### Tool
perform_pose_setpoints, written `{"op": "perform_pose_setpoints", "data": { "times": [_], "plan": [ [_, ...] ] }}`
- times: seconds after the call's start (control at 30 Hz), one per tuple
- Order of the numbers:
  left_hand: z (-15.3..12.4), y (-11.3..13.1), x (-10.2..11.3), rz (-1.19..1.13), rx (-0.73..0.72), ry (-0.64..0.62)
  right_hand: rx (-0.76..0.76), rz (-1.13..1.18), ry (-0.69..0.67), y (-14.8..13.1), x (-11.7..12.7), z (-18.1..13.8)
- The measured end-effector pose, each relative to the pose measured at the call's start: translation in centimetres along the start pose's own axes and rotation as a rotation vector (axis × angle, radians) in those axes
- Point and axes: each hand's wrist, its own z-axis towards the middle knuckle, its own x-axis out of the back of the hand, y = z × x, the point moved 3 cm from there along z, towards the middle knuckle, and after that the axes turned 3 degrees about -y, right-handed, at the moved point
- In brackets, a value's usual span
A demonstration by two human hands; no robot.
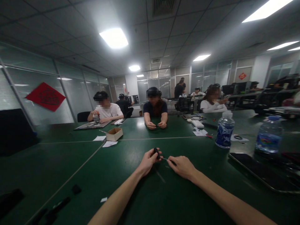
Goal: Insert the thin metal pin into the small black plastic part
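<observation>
My left hand (148,161) is closed in a pinch around a small black part (156,152), held just above the green table (98,175). My right hand (182,166) is closed on a thin tool (169,160) whose slim metal tip points left and meets the black part. Both forearms reach in from the bottom of the view, and the hands sit close together near the table's middle.
Two water bottles (225,129) (267,135) stand at the right, with a dark tablet (262,173) lying near them. A small cardboard box (114,134) and paper slips lie ahead left. Small black pieces (76,189) lie at lower left. Several people sit across the table.
</observation>
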Motion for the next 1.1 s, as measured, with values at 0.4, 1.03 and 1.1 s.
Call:
{"op": "perform_pose_setpoints", "data": {
  "times": [0.4, 1.03, 1.1],
  "plan": [
    [-0.3, 0.6, -0.4, 0.174, -0.015, -0.043, 0.021, -0.01, -0.03, -0.3, 0.2, -0.2],
    [0.0, -0.1, -0.2, 0.019, 0.031, -0.004, -0.031, 0.101, 0.03, 0.3, 0.0, 0.0],
    [0.0, -0.1, -0.1, 0.014, 0.026, 0.011, -0.024, 0.069, 0.006, 0.1, 0.0, 0.0]
  ]
}}
